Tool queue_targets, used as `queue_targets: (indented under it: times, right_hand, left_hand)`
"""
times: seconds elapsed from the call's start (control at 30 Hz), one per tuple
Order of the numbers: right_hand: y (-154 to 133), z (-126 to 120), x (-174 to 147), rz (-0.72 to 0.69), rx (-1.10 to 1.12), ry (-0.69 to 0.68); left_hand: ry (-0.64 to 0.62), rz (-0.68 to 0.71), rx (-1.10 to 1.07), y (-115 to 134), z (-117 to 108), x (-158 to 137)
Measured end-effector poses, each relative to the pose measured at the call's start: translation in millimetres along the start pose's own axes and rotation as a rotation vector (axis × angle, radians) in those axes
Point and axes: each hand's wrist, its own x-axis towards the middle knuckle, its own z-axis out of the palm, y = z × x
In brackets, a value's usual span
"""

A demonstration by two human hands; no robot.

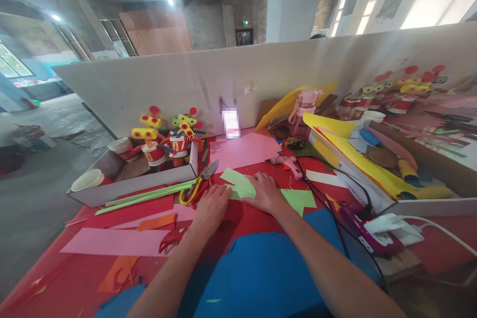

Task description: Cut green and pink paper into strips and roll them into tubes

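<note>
A light green sheet of paper (238,180) lies under my hands on the red tabletop. My right hand (264,193) rests on it with fingers spread and thumb apart. At its left edge my left hand (211,204) lies with bent fingers, the fingertips touching the paper. Just left of that hand are yellow-handled scissors (192,191), blades pointing away. Red-handled scissors (173,239) show partly beside my left forearm. Another light green piece (298,199) lies to the right of my right hand.
A box (137,184) at left holds paper-cup figures (154,153). Green strips (149,196) and pink paper (115,241) lie before it. Right are a pink glue gun (288,163), a cabled purple power strip (368,231) and a box of yellow card (357,164). A pale partition (167,84) stands behind.
</note>
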Motion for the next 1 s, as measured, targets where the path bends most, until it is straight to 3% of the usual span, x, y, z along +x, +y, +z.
queue_targets:
  times: [0.27,0.4,0.5,0.73,0.87,1.0]
  right_hand:
    - [-8,-5,-4,-0.036,0.031,0.019]
    - [-9,-2,-5,-0.221,0.095,-0.028]
    - [-9,1,-6,-0.307,0.158,-0.063]
    - [-7,1,-6,-0.271,0.256,-0.052]
    - [-2,-11,-9,-0.261,0.262,-0.074]
    - [26,-32,-18,-0.077,0.129,-0.096]
  left_hand:
    - [0.022,0.021,-0.025,-2,3,-1]
    - [0.026,0.125,-0.120,-2,3,-4]
    - [-0.037,0.128,-0.151,-2,4,-5]
    - [-0.111,0.130,-0.134,-1,-3,-5]
    - [-0.123,0.127,-0.121,1,-5,-4]
    - [-0.119,0.114,-0.109,3,-5,-5]
